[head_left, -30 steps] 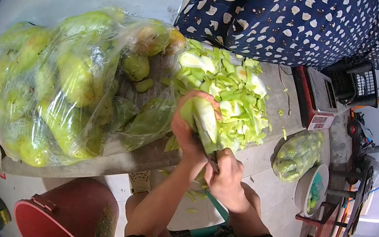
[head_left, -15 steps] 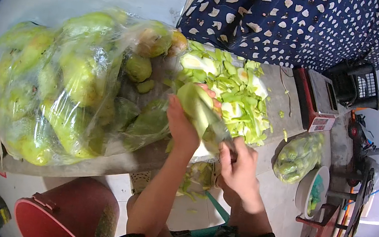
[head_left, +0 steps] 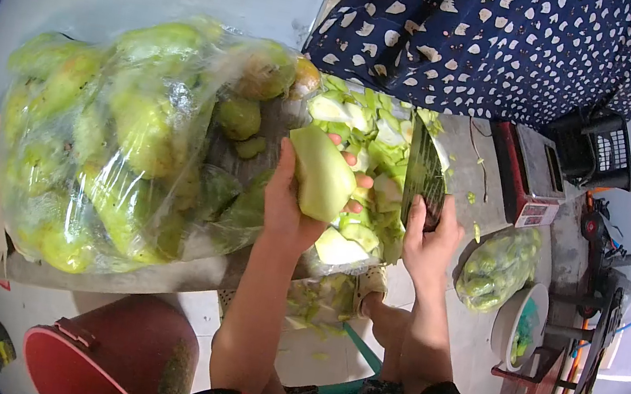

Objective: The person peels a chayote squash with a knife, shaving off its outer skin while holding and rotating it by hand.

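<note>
My left hand (head_left: 294,202) is wrapped around a peeled green papaya (head_left: 321,173), pale and smooth, with its narrower cut end facing away from me. In my right hand (head_left: 432,235) is a knife (head_left: 425,164), gripped by the handle. Its broad dark blade points up and away, apart from the fruit. Beneath and beyond both hands lies a heap of green peelings (head_left: 389,139) with pale peeled pieces among it. A piece of pale flesh (head_left: 340,248) rests near the table's front edge.
Large plastic bags of unpeeled papayas (head_left: 130,128) fill the left of the table (head_left: 157,275). A red scale (head_left: 527,176) stands at the right, near a black basket (head_left: 604,146). Below are a red bin (head_left: 114,346), a bagged bundle (head_left: 497,265) and a white basin (head_left: 511,332).
The knife has come away from the papaya and moved right, its blade now upright. My left hand has turned the fruit, showing more of its peeled side.
</note>
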`<state>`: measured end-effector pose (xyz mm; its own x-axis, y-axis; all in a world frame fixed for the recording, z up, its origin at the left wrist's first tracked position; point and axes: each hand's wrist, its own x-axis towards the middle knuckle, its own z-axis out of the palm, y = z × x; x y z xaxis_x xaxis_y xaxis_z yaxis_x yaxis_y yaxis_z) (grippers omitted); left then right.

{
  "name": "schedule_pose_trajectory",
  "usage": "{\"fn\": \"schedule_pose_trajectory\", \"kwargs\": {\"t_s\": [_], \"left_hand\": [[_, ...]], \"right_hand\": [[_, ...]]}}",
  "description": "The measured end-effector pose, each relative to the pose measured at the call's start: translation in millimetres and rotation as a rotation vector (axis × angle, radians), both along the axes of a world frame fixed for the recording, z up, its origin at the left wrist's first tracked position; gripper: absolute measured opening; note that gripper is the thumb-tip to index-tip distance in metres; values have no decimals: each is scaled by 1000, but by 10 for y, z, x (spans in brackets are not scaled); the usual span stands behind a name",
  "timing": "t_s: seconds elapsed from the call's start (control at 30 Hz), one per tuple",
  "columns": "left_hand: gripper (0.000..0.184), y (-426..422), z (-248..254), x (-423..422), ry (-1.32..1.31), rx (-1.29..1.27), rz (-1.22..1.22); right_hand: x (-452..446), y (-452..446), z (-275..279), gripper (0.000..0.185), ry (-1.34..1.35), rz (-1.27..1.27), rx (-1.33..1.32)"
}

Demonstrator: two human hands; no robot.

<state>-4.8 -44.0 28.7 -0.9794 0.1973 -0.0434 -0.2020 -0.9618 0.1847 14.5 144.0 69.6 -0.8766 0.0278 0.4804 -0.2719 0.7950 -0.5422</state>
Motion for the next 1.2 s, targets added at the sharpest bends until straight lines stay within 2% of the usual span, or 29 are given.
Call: {"fn": "schedule_pose_trajectory", "kwargs": {"t_s": [0.1, 0.23, 0.3, 0.37, 0.4, 0.43, 0.5, 0.57, 0.6, 0.7, 0.77, 0.8, 0.87, 0.9, 0.97, 1.03, 1.07, 1.1, 1.13, 1.2], "left_hand": [[64, -33, -5, 36, 54, -16, -24], [61, -156, 118, 143, 44, -266, 16], [59, -209, 162, 186, 42, -364, 49], [56, -245, 180, 218, 2, -493, 119], [56, -262, 193, 230, 8, -501, 117], [54, -274, 201, 249, -2, -535, 120], [53, -282, 220, 276, -16, -568, 121], [52, -277, 269, 290, 19, -605, 143], [52, -298, 301, 311, 24, -612, 141], [51, -348, 387, 439, -14, -644, 139], [51, -473, 572, 510, -17, -768, 240], [49, -569, 613, 616, 0, -691, 272], [57, -883, 761, 859, -21, -628, 323], [62, -993, 917, 1097, -54, -763, 473], [68, -1276, 1121, 1605, -82, -992, 711], [64, -1510, 1176, 2175, -275, -1246, 1023], [58, -1723, 1118, 2487, -304, -1393, 1060], [52, -1903, 958, 2823, -448, -1390, 1111], [49, -2119, 779, 3201, -582, -1417, 1037], [46, -2280, 353, 3734, -926, -1746, 1016]], "right_hand": [[-27, 19, 17, 18, -5, -29, -49], [-112, 165, -132, 13, 160, -31, 68], [-155, 205, -132, 13, 425, 1, 219], [-107, 221, -64, 13, 492, -7, 171], [-94, 224, -28, 18, 561, -9, 132], [-83, 207, 15, 21, 586, 60, -35], [9, 110, 210, 14, 442, -88, 29], [-153, 195, 158, 9, 14, -66, 250], [-165, 173, 160, 12, 39, -52, 148], [-94, 160, 320, 17, 49, -91, 72], [-129, 184, 314, 16, 121, -44, 25], [-116, 185, 351, 15, 90, -73, -37], [-155, 295, 326, 15, 65, -99, -112], [-178, 320, 339, 15, 58, -88, -117], [-231, 357, 399, 27, 120, -71, -182], [-280, 432, 429, 29, 104, -64, -195], [-288, 470, 451, 30, 111, -59, -175], [-283, 524, 454, 30, 115, -60, -151], [-297, 578, 447, 31, 122, -67, -156], [-328, 645, 435, 30, 117, -78, -211]]}}
